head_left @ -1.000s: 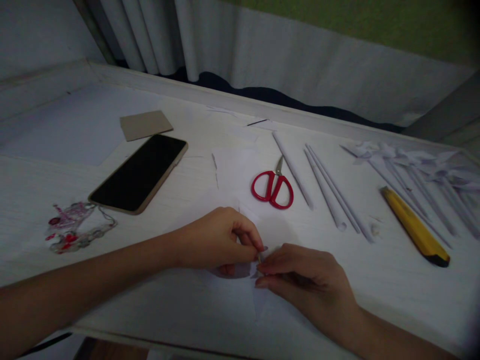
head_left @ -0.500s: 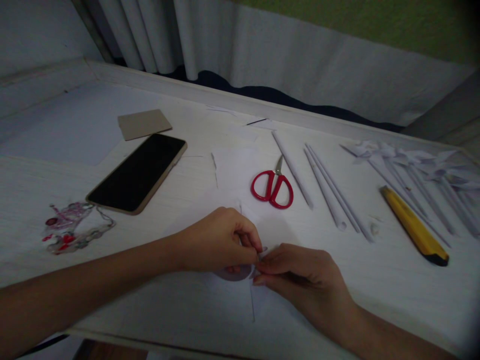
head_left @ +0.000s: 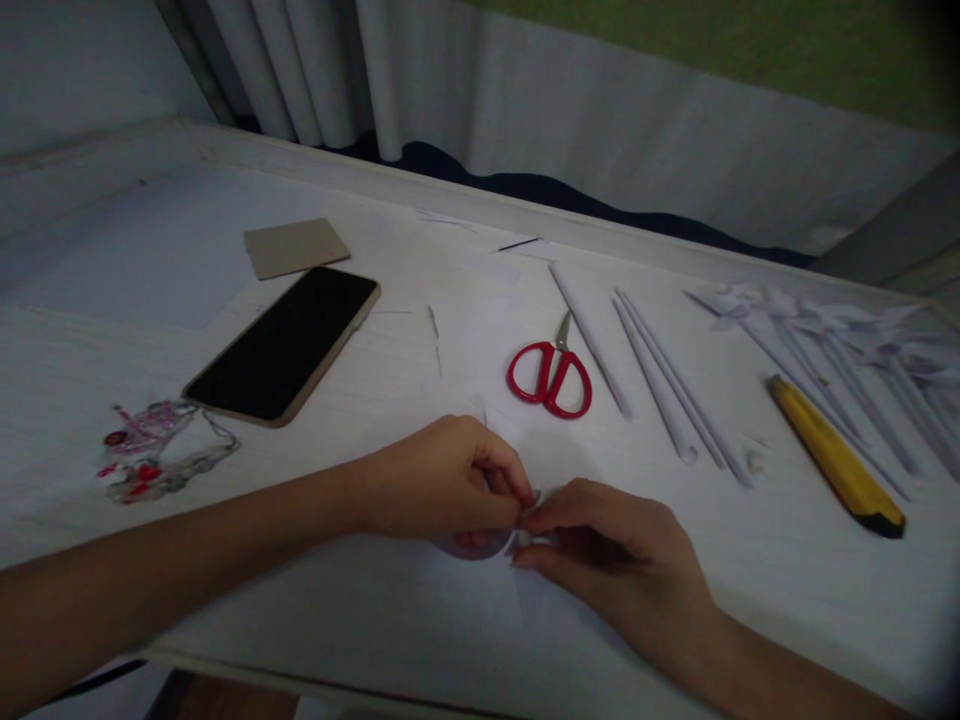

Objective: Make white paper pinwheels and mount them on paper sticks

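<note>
My left hand point(head_left: 457, 480) is closed, its thumb and fingers pinched on a piece of white paper point(head_left: 474, 548) whose curved, bent edge shows below the fingers. My right hand point(head_left: 615, 540) meets it from the right, with thumb and forefinger pinched on the same paper near the left fingertips. A small white bit shows between the right thumb and finger; its exact shape is hidden. Just beyond the hands lie scissors point(head_left: 551, 378) with red handles, blades pointing away.
Rolled paper tubes point(head_left: 660, 375) lie right of the scissors. Farther right are a yellow cutter knife point(head_left: 836, 455) and several paper pinwheels point(head_left: 840, 335) on paper sticks. At left are a black-screened phone point(head_left: 285, 345), a beaded charm point(head_left: 161, 455) and a cardboard piece point(head_left: 296, 247).
The whole view has shifted slightly. Both hands stay together on the paper; the right thumb and forefinger have parted a little, showing a small white bit between them.
</note>
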A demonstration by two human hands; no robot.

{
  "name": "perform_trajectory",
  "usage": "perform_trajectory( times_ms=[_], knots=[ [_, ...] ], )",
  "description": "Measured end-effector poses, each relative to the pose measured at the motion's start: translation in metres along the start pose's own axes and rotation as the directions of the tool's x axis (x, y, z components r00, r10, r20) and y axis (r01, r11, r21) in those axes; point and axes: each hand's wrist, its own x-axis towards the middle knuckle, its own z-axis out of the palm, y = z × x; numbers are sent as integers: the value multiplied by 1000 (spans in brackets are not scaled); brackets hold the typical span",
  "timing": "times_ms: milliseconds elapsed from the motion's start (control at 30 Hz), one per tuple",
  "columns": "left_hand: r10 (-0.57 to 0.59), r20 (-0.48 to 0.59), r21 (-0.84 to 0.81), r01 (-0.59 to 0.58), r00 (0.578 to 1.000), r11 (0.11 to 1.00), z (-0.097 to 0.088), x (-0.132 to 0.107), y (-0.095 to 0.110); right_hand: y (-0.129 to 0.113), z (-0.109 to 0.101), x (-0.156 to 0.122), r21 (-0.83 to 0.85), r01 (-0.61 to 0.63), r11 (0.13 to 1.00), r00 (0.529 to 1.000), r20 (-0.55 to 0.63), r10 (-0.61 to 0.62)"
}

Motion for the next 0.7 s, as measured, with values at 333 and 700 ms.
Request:
perform_trajectory(
  times_ms=[333,700],
  knots=[
    [16,73,82,-22,997,996,-5,-9,8,0,-2,2,-18,30,999,999,-31,-31],
    [-81,38,117,76,996,990,1,-16,13,-3,-4,0,-141,20,990,999,40,-15]
  ],
)
